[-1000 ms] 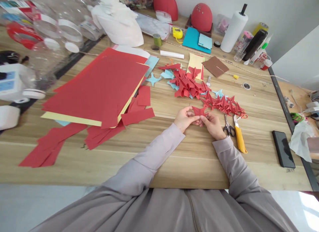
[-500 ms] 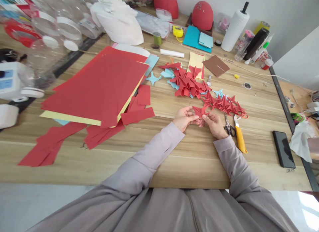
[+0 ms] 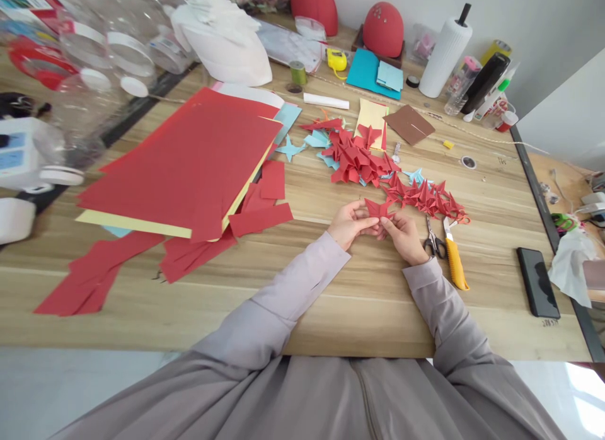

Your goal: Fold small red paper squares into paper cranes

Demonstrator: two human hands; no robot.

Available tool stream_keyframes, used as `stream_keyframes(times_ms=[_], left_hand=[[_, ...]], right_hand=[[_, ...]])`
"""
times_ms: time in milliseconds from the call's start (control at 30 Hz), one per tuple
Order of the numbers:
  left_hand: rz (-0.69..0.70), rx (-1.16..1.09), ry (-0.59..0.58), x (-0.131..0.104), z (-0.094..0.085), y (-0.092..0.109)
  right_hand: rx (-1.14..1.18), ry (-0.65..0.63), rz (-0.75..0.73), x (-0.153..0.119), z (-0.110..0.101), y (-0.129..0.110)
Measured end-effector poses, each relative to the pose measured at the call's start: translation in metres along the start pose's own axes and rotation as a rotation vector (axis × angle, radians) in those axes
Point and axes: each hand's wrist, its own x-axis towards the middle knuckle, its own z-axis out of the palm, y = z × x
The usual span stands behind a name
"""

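Pinches a folded red paper (image 3: 375,208) between left hand (image 3: 345,225) and right hand (image 3: 405,236), with both clamped on it at the fingertips, just beyond the thumbs and near the spiky red paper shapes (image 3: 423,197). Shows dark handwriting (image 3: 551,323) on the surface (image 3: 368,314) just beside a black phone (image 3: 537,282), blue labels (image 3: 13,157) on a white box (image 3: 40,147), and a red-and-white label (image 3: 45,8) among clear bottles (image 3: 127,49), all too small or blurred to read.
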Motion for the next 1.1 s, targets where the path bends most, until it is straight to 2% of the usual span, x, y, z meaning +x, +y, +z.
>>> stream_keyframes(times_ms=[233, 367, 500, 633, 900, 1100], left_hand=[[-0.014, 0.028, 0.009, 0.001, -0.001, 0.001], [0.100, 0.011, 0.025, 0.000, 0.000, -0.001], [0.185, 0.096, -0.007, 0.000, 0.002, -0.004], [0.190, 0.204, 0.034, 0.001, 0.001, -0.008], [0.160, 0.168, 0.099, 0.004, 0.000, -0.009], [0.132, 0.137, 0.096, 0.003, 0.000, -0.009]], right_hand=[[0.074, -0.046, 0.040, 0.000, -0.001, -0.001], [0.137, 0.008, 0.060, 0.001, -0.003, 0.002], [0.099, 0.048, 0.023, 0.002, -0.002, 0.002], [0.044, 0.085, -0.039, 0.001, 0.002, 0.001], [-0.069, 0.178, -0.169, -0.003, 0.005, 0.010], [-0.068, 0.120, -0.176, -0.002, 0.004, 0.008]])
